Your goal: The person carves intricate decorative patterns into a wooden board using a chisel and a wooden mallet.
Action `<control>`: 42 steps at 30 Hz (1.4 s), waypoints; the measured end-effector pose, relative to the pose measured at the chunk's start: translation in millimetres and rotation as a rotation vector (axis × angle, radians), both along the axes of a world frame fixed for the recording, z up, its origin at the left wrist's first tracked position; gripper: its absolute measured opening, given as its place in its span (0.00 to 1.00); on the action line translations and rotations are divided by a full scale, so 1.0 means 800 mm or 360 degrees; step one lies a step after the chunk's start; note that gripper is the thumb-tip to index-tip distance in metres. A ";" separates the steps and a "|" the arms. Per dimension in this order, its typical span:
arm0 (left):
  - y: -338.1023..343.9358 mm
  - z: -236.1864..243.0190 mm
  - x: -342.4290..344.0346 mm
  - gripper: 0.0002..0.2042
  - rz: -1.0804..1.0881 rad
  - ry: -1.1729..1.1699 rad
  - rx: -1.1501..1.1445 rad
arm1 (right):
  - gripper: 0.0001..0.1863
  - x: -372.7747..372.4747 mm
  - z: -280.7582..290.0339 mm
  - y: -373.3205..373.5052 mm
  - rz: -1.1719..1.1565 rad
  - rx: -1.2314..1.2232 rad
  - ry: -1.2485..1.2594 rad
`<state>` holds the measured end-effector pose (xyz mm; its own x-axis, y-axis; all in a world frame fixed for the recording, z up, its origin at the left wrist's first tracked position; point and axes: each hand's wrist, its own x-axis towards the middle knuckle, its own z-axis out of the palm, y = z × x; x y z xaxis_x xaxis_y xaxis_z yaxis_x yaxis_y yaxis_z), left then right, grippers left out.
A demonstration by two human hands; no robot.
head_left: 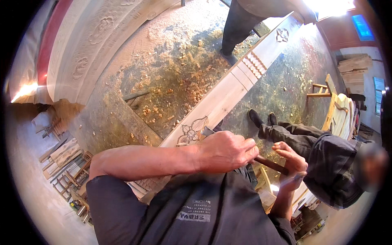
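A long pale wooden beam [220,100] runs slantwise before me, from lower left to upper right. On its near part is a carved flower pattern [190,133] with dark outlines. My left hand [226,152] is closed round a wood chisel [270,165], and the metal blade reaches the wood at the flower's right edge. At the handle's rear end, my right hand [292,165] holds the butt against its palm, its fingers half bent. The left fist hides part of the handle and blade.
Wood shavings [179,77] litter the floor. A person in dark clothes [330,163] is close on the right; another [241,24] stands at the beam's far end. A large carved panel [98,36] stands at upper left, and stacked boards [61,157] lie at lower left.
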<state>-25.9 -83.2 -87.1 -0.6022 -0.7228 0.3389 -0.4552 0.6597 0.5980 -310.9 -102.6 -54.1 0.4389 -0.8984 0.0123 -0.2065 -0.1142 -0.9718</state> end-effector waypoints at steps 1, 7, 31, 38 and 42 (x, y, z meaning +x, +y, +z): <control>0.000 0.000 -0.001 0.13 -0.0015 0.0028 0.0019 | 0.55 -0.007 -0.003 0.000 -0.0077 0.0009 -0.0136; 0.001 0.004 -0.001 0.14 -0.0075 0.0070 0.0106 | 0.58 -0.004 -0.024 0.016 0.0050 0.0102 -0.0316; 0.019 -0.001 -0.001 0.19 -0.0176 0.0015 -0.0251 | 0.23 0.030 0.040 0.078 0.0251 -0.0191 0.0667; 0.018 0.000 0.000 0.21 -0.0162 0.0102 -0.0068 | 0.23 0.032 0.043 0.078 0.0244 -0.0082 0.0721; 0.019 0.000 0.001 0.21 -0.0163 0.0131 -0.0030 | 0.22 0.039 0.049 0.078 0.0194 -0.0024 0.0691</control>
